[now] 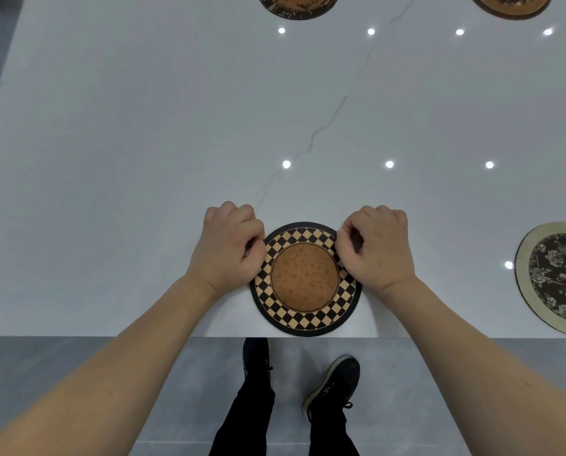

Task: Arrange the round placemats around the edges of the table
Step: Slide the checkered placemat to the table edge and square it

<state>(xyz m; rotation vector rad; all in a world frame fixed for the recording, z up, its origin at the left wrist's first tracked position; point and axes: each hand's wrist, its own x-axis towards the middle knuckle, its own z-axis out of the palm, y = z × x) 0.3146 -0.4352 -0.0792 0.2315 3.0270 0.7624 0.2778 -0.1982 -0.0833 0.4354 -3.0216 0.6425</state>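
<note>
A round placemat with a black-and-tan checkered rim and a brown centre [304, 281] lies flat at the near edge of the white table [143, 192]. My left hand [229, 248] pinches its left rim with curled fingers. My right hand [375, 248] pinches its upper right rim the same way. A floral placemat with a pale rim [554, 278] lies at the near edge on the right, partly cut off. Two brown placemats with dark rims, one at the far middle [298, 4] and one at the far right [512, 4], lie at the far edge.
The glossy table reflects several ceiling lights, and a thin dark vein runs across it. Its near edge runs just below the checkered mat. Below it lies grey floor with my two dark shoes [334, 386]. The table's left edge slants along the upper left.
</note>
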